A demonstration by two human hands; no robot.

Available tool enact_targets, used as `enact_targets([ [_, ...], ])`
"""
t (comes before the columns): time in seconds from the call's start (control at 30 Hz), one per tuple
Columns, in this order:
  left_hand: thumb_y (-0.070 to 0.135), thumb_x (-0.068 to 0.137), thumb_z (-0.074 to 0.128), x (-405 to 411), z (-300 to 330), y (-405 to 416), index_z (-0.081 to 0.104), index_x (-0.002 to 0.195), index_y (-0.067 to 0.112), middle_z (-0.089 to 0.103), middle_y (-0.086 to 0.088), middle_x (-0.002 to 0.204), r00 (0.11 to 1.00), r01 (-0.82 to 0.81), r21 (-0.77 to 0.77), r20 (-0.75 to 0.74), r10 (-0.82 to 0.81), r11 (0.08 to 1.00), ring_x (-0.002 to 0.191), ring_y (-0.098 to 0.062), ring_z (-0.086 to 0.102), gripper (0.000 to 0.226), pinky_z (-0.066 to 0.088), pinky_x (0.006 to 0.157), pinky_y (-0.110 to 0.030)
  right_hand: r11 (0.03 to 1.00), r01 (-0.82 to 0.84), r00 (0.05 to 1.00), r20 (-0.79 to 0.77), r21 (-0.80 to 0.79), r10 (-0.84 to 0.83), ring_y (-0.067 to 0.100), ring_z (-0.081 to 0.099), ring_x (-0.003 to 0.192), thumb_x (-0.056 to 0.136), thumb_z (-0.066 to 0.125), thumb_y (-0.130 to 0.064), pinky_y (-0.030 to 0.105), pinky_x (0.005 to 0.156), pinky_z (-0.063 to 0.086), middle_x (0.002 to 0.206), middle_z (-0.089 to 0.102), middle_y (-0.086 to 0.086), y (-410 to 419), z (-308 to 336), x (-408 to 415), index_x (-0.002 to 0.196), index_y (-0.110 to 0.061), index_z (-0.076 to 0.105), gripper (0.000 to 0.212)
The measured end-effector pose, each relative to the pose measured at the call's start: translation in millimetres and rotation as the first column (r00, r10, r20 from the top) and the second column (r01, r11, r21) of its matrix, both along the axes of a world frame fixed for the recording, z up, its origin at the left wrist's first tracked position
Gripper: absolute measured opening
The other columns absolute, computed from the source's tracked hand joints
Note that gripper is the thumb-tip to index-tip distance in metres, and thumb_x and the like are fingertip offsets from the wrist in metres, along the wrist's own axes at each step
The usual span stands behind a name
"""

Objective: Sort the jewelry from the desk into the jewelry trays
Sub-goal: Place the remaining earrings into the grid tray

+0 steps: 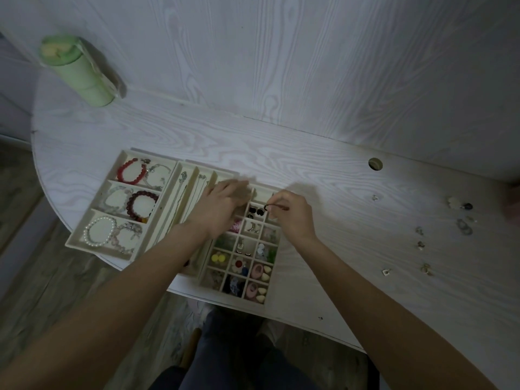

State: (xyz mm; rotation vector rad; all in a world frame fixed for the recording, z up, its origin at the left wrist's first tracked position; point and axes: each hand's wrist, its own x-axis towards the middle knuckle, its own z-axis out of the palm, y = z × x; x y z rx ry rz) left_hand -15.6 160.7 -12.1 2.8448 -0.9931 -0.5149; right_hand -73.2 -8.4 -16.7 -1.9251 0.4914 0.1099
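Right hand (292, 218) pinches a dark earring (270, 206) at its fingertips, above the grid tray (270, 280). Left hand (222, 205) blurred beside it; grip indeterminate.

Two bare forearms with no sleeves, left hand (222, 205) and right hand (292, 213) without rings, dark navy trousers (239, 358) at the near edge

The left hand (222, 204) was blurry and hid some tray (270, 294) boxes. Far-right bits (464, 226) were too small.
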Motion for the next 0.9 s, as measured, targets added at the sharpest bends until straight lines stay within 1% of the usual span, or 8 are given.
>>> enact_targets([
  [0.1, 0.017, 0.090, 0.053, 2, -4, 2, 0.016, 0.150, 0.030, 0.004, 0.009, 0.158, 0.998, 0.056, 0.047, -0.026, -0.054, 0.997, 0.146, -0.011, -0.002, 0.071, 0.001, 0.117, -0.040, 0.996, -0.021, 1.000, 0.017, -0.092, 0.022, 0.012, 0.063, 0.083, 0.087, 0.064, -0.004, 0.021, 0.076, 0.050, 0.090, 0.071, 0.005, 5, -4, 0, 0.083, -0.008, 0.070, 0.008],
  [0.2, 0.020, 0.092, 0.052, 4, -4, 5, 0.008, 0.150, 0.029, -0.001, 0.010, 0.158, 0.997, 0.067, 0.085, -0.054, -0.063, 0.994, 0.145, -0.009, -0.007, 0.074, -0.004, 0.116, -0.039, 0.990, -0.035, 0.999, 0.005, -0.138, 0.036, 0.015, 0.065, 0.090, 0.088, 0.064, -0.003, 0.028, 0.081, 0.053, 0.094, 0.071, 0.006, 9, -9, -1, 0.084, -0.009, 0.069, 0.008],
  [0.3, 0.022, 0.093, 0.051, 6, -3, 7, 0.005, 0.151, 0.028, -0.002, 0.010, 0.158, 0.995, 0.083, 0.115, -0.055, -0.078, 0.990, 0.145, -0.009, -0.009, 0.074, -0.005, 0.116, -0.041, 0.978, -0.070, 0.997, 0.002, -0.198, 0.072, 0.011, 0.063, 0.090, 0.088, 0.062, -0.002, 0.032, 0.081, 0.054, 0.097, 0.070, 0.005, 11, -12, -2, 0.088, -0.011, 0.068, 0.010],
  [0.4, 0.025, 0.093, 0.051, 7, -2, 8, 0.005, 0.151, 0.028, -0.004, 0.010, 0.158, 0.995, 0.093, 0.131, -0.052, -0.087, 0.987, 0.145, -0.009, -0.010, 0.074, -0.004, 0.117, -0.043, 0.962, -0.108, 0.994, -0.010, -0.250, 0.109, 0.015, 0.066, 0.091, 0.088, 0.062, -0.004, 0.037, 0.082, 0.055, 0.098, 0.072, 0.004, 14, -15, -3, 0.091, -0.013, 0.070, 0.013],
  [0.63, 0.027, 0.091, 0.054, 9, -3, 6, -0.001, 0.151, 0.025, -0.008, 0.007, 0.158, 0.998, 0.033, 0.089, -0.060, -0.028, 0.996, 0.145, -0.007, -0.007, 0.081, -0.002, 0.116, -0.038, 0.895, -0.147, 0.989, -0.066, -0.422, 0.131, 0.014, 0.066, 0.084, 0.090, 0.062, -0.013, 0.029, 0.071, 0.053, 0.094, 0.072, -0.002, 15, -8, -3, 0.091, -0.020, 0.071, 0.012],
  [0.73, 0.028, 0.090, 0.054, 10, -3, 4, -0.002, 0.151, 0.023, -0.007, 0.006, 0.158, 0.997, 0.013, 0.098, -0.073, -0.005, 0.995, 0.145, -0.008, -0.005, 0.083, -0.001, 0.117, -0.038, 0.862, -0.177, 0.984, -0.085, -0.476, 0.155, 0.016, 0.065, 0.085, 0.091, 0.059, -0.014, 0.026, 0.065, 0.047, 0.094, 0.071, -0.002, 17, -4, -2, 0.091, -0.020, 0.070, 0.013],
  [0.83, 0.027, 0.090, 0.054, 10, -2, 2, 0.000, 0.151, 0.022, -0.006, 0.005, 0.159, 0.997, 0.011, 0.109, -0.078, -0.002, 0.994, 0.145, -0.009, -0.004, 0.082, -0.001, 0.117, -0.039, 0.823, -0.208, 0.978, -0.099, -0.529, 0.183, 0.017, 0.061, 0.090, 0.092, 0.058, -0.014, 0.025, 0.062, 0.039, 0.103, 0.063, -0.001, 19, -5, -2, 0.089, -0.020, 0.068, 0.013],
  [0.9, 0.026, 0.090, 0.054, 11, -1, 2, 0.001, 0.151, 0.021, -0.005, 0.005, 0.159, 0.997, 0.005, 0.109, -0.083, 0.004, 0.994, 0.145, -0.008, -0.004, 0.081, -0.001, 0.117, -0.039, 0.812, -0.206, 0.978, -0.100, -0.546, 0.181, 0.016, 0.057, 0.094, 0.090, 0.059, -0.014, 0.026, 0.064, 0.042, 0.111, 0.055, -0.001, 20, -8, -3, 0.089, -0.020, 0.069, 0.011],
])
